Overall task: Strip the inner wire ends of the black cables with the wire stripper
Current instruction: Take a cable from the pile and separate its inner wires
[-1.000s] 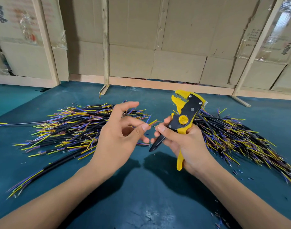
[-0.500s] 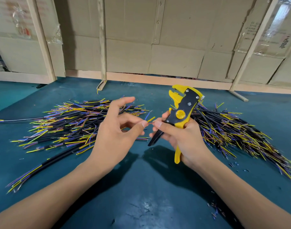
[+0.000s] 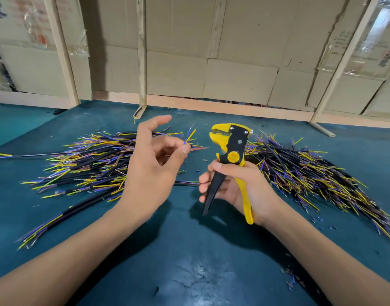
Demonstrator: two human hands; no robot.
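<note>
My left hand (image 3: 154,171) is raised over the table and pinches the thin yellow and blue inner wires (image 3: 190,136) of a cable between thumb and fingers; the wire ends stick up to the right, the index finger is extended. My right hand (image 3: 236,184) grips the handles of the yellow and black wire stripper (image 3: 230,155), held upright with its jaws at the top, pointing left. The wire ends sit a short way left of the jaws, apart from them. The cable's black sheath is hidden behind my left hand.
A pile of black cables (image 3: 85,160) with yellow and blue ends lies left on the teal table (image 3: 189,261). A second pile (image 3: 311,175) lies right. Small insulation scraps (image 3: 293,281) dot the near right. Cardboard panels (image 3: 233,62) and wooden posts wall the back.
My hands have parted: the left lifted up with the wire ends, and the right thumb left the wires and now wraps the stripper, which turned more upright.
</note>
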